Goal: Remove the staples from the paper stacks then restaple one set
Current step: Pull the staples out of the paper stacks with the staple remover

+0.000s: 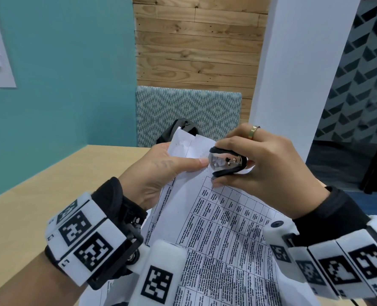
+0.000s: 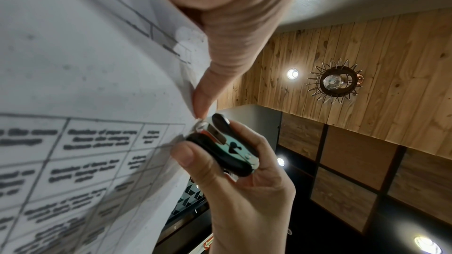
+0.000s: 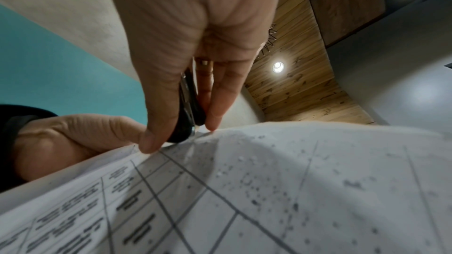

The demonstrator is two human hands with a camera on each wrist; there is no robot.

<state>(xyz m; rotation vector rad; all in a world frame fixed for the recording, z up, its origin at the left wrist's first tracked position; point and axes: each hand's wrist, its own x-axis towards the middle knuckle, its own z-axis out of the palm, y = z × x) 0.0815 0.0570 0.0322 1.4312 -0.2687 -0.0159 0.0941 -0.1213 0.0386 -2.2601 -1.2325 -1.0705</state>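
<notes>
White, printed with a black-ruled table of small text, the paper stack [image 1: 222,235] is held up in the air above the near part of the wooden table [image 1: 28,217], its lower sheets running off the bottom of the head view. At the stack's upper corner sits a staple remover [image 1: 227,161] with black grips and bright metal claws; its claws meet the paper right at that corner, just beside the tip of the left thumb. The staple itself is too small to make out. The right hand [image 1: 262,171] is clamped on the staple remover, thumb on one black grip and fingers over the other, a gold ring [image 1: 254,131] on one finger. The left hand [image 1: 161,173] pinches the paper stack near that same corner, thumb pressed flat on the front sheet and fingers behind it. Both wrists wear black straps with white marker blocks. Past the far edge of the table stands a chair [image 1: 187,111] with a zigzag-patterned back, then a teal wall and wood panelling.
</notes>
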